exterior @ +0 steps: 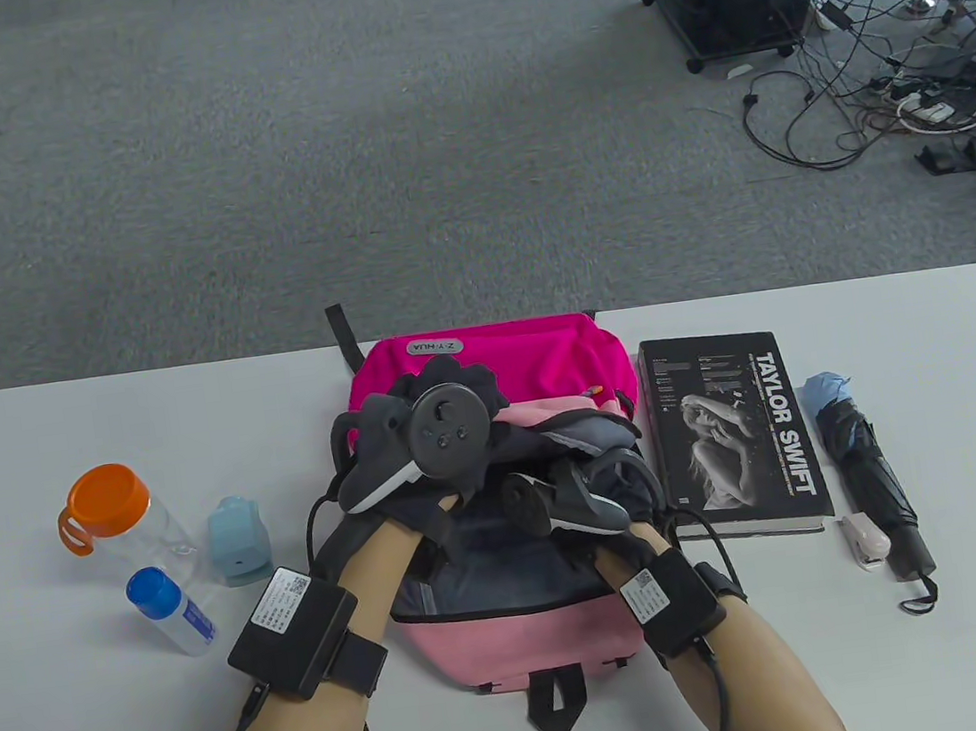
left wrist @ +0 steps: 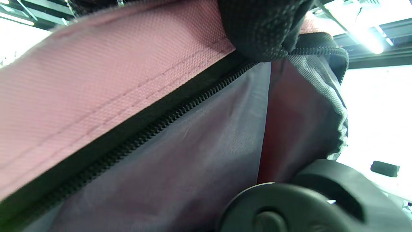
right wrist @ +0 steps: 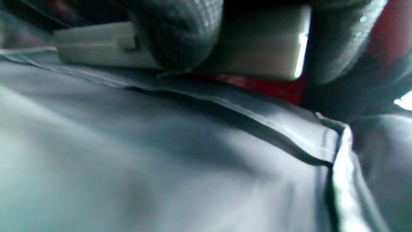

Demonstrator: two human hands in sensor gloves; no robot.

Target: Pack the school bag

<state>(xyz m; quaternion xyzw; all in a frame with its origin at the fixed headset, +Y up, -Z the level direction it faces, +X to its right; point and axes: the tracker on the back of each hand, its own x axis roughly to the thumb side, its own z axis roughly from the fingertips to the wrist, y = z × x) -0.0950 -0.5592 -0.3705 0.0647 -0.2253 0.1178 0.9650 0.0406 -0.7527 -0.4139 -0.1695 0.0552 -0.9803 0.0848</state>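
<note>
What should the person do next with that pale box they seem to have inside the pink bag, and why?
Probably let go of the pale box and draw the right hand out. The right wrist view shows its gloved fingers around the box, already down against the grey lining, while the left hand holds the backpack open by its rim. The book and umbrella lie beside the bag.

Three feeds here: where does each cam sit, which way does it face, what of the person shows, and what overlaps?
Table view: overhead, looking down; backpack, book, left hand and right hand at the bag's mouth.
Left wrist view: close under the pink flap, facing the zipper; gloved fingers at top.
Right wrist view: inside the bag, facing grey lining; gloved fingers on a pale box.
Shared: backpack, grey lining.
</note>
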